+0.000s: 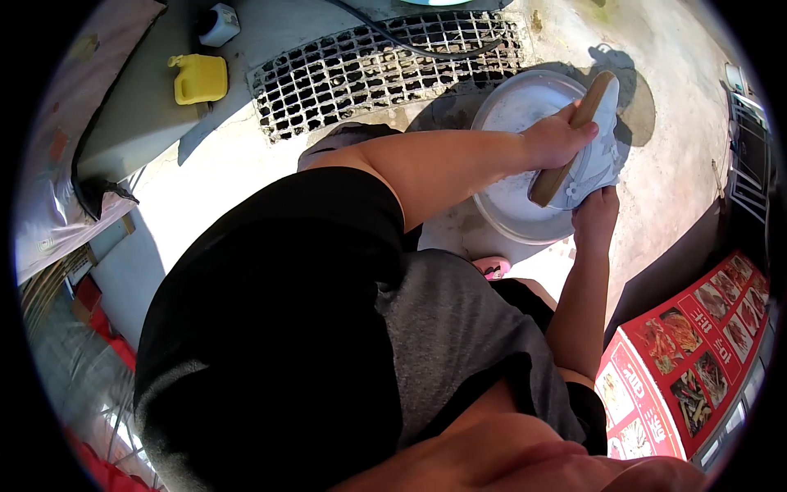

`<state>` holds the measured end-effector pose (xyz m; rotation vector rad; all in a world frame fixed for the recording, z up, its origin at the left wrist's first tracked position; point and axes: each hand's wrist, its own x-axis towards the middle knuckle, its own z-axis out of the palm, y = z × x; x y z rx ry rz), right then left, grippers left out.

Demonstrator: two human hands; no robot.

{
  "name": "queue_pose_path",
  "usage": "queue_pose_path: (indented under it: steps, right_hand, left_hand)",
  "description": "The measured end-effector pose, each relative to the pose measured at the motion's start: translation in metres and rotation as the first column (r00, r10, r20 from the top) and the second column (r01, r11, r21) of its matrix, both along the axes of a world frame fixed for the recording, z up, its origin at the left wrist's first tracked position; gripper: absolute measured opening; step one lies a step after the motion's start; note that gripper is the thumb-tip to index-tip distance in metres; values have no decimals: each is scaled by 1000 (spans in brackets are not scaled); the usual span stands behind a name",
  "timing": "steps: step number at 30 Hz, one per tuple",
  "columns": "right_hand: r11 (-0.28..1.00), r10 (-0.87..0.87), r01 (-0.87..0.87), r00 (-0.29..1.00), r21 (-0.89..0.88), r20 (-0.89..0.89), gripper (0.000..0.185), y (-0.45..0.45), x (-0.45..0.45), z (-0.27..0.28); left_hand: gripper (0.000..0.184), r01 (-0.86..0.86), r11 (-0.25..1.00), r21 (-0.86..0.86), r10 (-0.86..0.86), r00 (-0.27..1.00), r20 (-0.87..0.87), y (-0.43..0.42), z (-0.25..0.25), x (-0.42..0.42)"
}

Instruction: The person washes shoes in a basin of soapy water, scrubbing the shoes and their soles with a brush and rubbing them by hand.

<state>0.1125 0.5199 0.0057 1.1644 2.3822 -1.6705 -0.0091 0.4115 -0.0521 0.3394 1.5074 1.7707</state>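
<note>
A white shoe (597, 152) with a tan sole and small flower shapes on its upper is tilted on its side above the right part of a white basin (492, 215). Pale, foamy-looking water lies in the basin. My left hand (561, 139) is closed around the sole, with the thumb across its edge. Close against the lower end of the shoe is my right hand (597, 215), its fingers curled. Whether it grips the shoe itself or a small thing hidden there, I cannot make out.
A floor grate (369, 74) with a dark hose (402, 45) across it lies beyond the basin. To the left stand a yellow jug (201, 79) and a white bottle (220, 26). A red board with food pictures (697, 344) is at the lower right. A pink shoe (493, 266) shows near the basin.
</note>
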Motion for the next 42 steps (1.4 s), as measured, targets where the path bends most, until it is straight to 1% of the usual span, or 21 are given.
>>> queue_pose_path:
  steps: [1,3,5,7,11,14,16,17,18,20,21,23,25,27,30,31,33,36,37,40,42]
  right_hand:
    - [950,-190,198,980,-241,58,42,-6,6,14]
    - [874,-199,216,976,-436,86,47,-33,20,52]
    - [817,-192,187,980,-545,48,49,-40,20,64]
    - [895,-211,195,977,-402,4,44,-32,0,60]
    - [995,-71,87,969,56,-236,41,28,-21,-37]
    - [841,328,-171,916,514,-232,43,52,-7,-73]
    - [924,252,-203,960,324,-118,44,37,4,-49]
    - [998,65,-66,998,-24,-13,45,5,8,0]
    - [929,-83,126,987,-347,134,46,-20,13,30]
    - [854,-135,152,988,-497,71,48,-34,28,45]
    - [836,-157,124,988,-535,-16,47,-32,32,48]
    - [883,-170,133,984,-451,-43,46,-25,19,48]
    - [940,-128,120,992,-318,-5,41,-4,-7,42]
    - [999,-6,5,999,36,36,38,25,-13,-4]
    - [924,185,-152,981,350,-64,38,21,-20,-31]
    - [858,262,-203,963,472,-62,43,23,-21,-34]
    - [964,146,-108,979,245,-143,41,11,-28,-23]
    - [982,-182,188,965,12,-189,40,8,-34,-32]
    - [989,-147,139,945,-48,-291,43,20,-32,-53]
    - [999,-17,9,975,-39,-222,43,8,-49,-60]
    - [993,89,-101,979,-60,-185,43,-6,-63,-64]
  left_hand:
    - [68,-9,1000,-19,9,1000,1,-2,1,-8]
    - [67,-79,996,28,80,996,-50,8,-15,-25]
    - [67,78,990,117,-113,939,326,-2,7,-29]
    - [72,125,919,374,-334,748,573,-2,21,-8]
    - [70,86,986,144,-118,965,234,17,8,6]
    - [78,106,984,-142,-107,994,0,-1,11,-13]
    - [83,57,984,-168,-75,992,-101,-2,8,-14]
    - [81,47,975,-215,-73,991,-116,-9,17,-21]
    - [79,33,966,-258,-70,988,-137,-12,25,-33]
    - [70,-49,961,271,37,998,49,13,-23,-37]
    - [66,-1,965,261,-64,968,244,15,-18,-33]
    - [59,90,957,276,-248,748,615,8,-2,-22]
    - [62,152,971,184,-231,797,558,10,16,-4]
    - [65,212,976,52,-211,852,478,9,22,4]
    - [70,131,974,187,-201,877,437,9,-5,-1]
    - [76,92,992,85,-109,967,229,6,0,-3]
    - [91,-15,968,251,-23,989,144,13,-25,3]
    - [101,57,997,42,-64,980,187,-27,33,3]
    - [101,69,998,9,-69,980,188,-38,42,6]
    - [101,-114,982,148,84,978,191,-35,19,20]
    - [103,-142,990,-18,143,980,138,-57,32,22]
